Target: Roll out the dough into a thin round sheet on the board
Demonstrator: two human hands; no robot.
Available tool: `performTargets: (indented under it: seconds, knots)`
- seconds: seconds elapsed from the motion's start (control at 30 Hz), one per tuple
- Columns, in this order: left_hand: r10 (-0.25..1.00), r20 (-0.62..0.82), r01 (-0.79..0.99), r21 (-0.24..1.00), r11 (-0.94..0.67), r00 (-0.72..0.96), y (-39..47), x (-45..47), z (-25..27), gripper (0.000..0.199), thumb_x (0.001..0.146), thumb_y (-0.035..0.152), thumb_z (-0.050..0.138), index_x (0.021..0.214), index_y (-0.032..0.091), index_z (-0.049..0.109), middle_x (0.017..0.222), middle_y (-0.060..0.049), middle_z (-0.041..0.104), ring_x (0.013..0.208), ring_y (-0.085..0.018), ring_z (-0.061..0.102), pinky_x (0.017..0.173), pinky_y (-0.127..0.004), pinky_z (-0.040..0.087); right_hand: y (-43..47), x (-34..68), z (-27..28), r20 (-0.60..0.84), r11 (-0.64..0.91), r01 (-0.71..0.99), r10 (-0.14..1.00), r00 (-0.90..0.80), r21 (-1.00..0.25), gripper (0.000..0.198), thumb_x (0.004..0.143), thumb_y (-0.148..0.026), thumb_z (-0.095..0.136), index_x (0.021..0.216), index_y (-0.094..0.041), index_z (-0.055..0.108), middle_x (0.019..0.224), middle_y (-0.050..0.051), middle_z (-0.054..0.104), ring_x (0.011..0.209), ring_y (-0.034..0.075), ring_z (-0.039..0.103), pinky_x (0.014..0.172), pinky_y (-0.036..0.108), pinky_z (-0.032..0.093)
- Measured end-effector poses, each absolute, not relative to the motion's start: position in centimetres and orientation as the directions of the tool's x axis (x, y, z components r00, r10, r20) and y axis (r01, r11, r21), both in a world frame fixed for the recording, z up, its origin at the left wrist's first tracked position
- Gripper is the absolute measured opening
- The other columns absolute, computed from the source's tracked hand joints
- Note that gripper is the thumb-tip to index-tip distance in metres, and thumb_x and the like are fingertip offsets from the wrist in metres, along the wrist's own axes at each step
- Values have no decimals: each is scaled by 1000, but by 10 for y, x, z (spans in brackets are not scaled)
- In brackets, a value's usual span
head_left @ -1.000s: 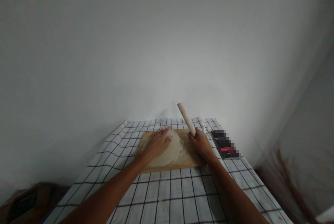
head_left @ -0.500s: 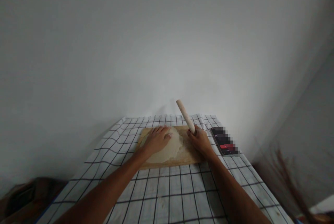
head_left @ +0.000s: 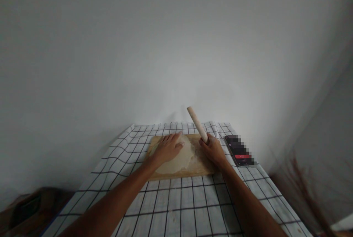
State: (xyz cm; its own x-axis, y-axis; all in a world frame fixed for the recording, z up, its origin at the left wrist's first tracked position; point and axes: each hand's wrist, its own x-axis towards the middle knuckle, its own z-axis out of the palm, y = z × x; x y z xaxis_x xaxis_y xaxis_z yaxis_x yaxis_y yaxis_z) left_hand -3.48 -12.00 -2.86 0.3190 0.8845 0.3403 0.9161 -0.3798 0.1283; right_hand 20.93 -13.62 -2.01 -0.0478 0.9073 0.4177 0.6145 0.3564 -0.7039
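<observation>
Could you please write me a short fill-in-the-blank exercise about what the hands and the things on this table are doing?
1. The left hand lies flat on the ____, which rests on the wooden board.
2. The right hand grips a wooden ____ whose free end points up toward the wall.
3. The board sits on a white cloth with a pattern of dark ____.
4. The phone lies on the cloth to the ____ of the board.

Missing words: dough; rolling pin; checks; right
</observation>
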Motion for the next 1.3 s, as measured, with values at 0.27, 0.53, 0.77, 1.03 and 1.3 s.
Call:
performTargets:
  seconds: [0.27, 0.53, 0.77, 1.03, 1.3]
  knots:
    - [864, 382, 916, 95, -391, 329, -120, -35, -30, 48, 99, 43, 38, 143, 25, 45, 140, -7, 55, 131, -25, 47, 112, -41, 29, -135, 209, -23, 419, 362, 600, 907, -48, -713, 16, 90, -33, 52, 88, -18, 59, 75, 3, 64, 66, 15, 57, 58, 24, 35]
    - [855, 407, 918, 91, -387, 321, -124, -34, -27, 46, 102, 44, 32, 139, 24, 51, 145, -7, 52, 134, -24, 45, 113, -42, 30, -133, 210, -26, 439, 371, 610, 898, -43, -700, 16, 90, -34, 52, 85, -19, 58, 72, 1, 62, 64, 15, 56, 57, 24, 34]
    - [865, 401, 930, 76, -359, 301, -128, -31, -25, 46, 101, 45, 32, 141, 29, 50, 154, -5, 42, 142, -30, 35, 113, -51, 28, -134, 209, -23, 432, 367, 609, 901, -44, -703, 16, 90, -32, 51, 88, -19, 60, 74, 2, 64, 66, 15, 58, 59, 24, 35]
    - [878, 375, 886, 235, -399, 296, -126, -31, -29, 46, 98, 46, 39, 139, 31, 53, 152, -4, 45, 143, -32, 34, 117, -55, 21, -136, 208, -21, 415, 354, 611, 909, -46, -708, 17, 89, -33, 53, 91, -19, 61, 73, 2, 65, 66, 15, 58, 59, 24, 35]
    - [979, 145, 73, 988, -135, -141, -104, -74, -2, 64, 92, 60, 40, 144, 22, 43, 144, -15, 53, 133, -27, 50, 107, -46, 42, -141, 208, -14, 408, 368, 567, 911, -62, -737, 42, 93, -56, 48, 91, -18, 64, 67, 0, 59, 60, 15, 52, 53, 24, 31]
